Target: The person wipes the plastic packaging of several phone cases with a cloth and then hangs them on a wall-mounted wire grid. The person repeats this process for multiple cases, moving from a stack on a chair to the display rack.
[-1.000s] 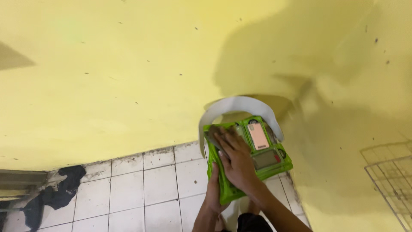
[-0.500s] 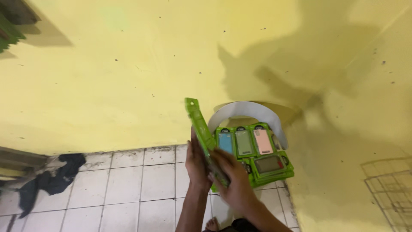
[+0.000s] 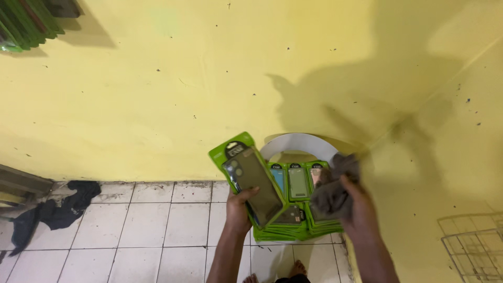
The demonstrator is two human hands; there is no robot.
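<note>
Fingers of the left hand [image 3: 238, 209] now tilt a phone-case pack [image 3: 250, 181] face-up; the right hand [image 3: 356, 207] has grabbed a grey cloth [image 3: 332, 188].

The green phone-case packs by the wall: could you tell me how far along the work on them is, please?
Done: cannot tell; no separate finished pile shows. In hand: the left hand holds up one green pack with a dark case, and the right hand grips a grey cloth. Left: the stacks of green packs on the white round tub.
</note>
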